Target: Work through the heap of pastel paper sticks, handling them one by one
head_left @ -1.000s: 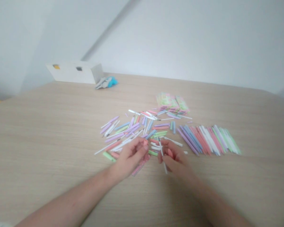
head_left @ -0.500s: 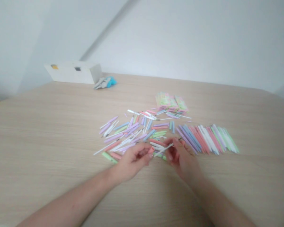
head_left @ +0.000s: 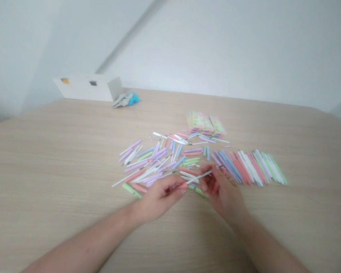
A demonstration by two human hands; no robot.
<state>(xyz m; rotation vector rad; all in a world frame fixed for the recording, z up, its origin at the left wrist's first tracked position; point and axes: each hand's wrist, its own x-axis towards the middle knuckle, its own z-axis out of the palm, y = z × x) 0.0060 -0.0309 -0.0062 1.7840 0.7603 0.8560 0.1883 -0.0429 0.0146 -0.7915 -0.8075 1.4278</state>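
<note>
My left hand (head_left: 165, 195) is closed round a coral-red pen barrel (head_left: 183, 185), mostly hidden by the fingers. Between thumb and fingers, my right hand (head_left: 220, 185) pinches a thin white pen refill (head_left: 198, 177) with a dark tip. The refill's far end meets the barrel's mouth; how deep it sits inside I cannot tell. Beneath and beyond both hands lie loose pen parts (head_left: 159, 155) in purple, blue, green, red and white, mixed with white refills. Right of my right hand, a slanted row of pens (head_left: 250, 167) lies side by side, grouped partly by colour.
Behind the loose parts are stacked packs with green and pink print (head_left: 204, 123). A white box (head_left: 86, 87) stands at the back left, beside a crumpled grey and blue glove-like item (head_left: 127, 99). A pale wall (head_left: 230, 53) borders the wooden table (head_left: 59, 163).
The refill's end, apart from the red barrel before, now meets the barrel's mouth. My right hand has shifted slightly right, and the left hand has lowered a little.
</note>
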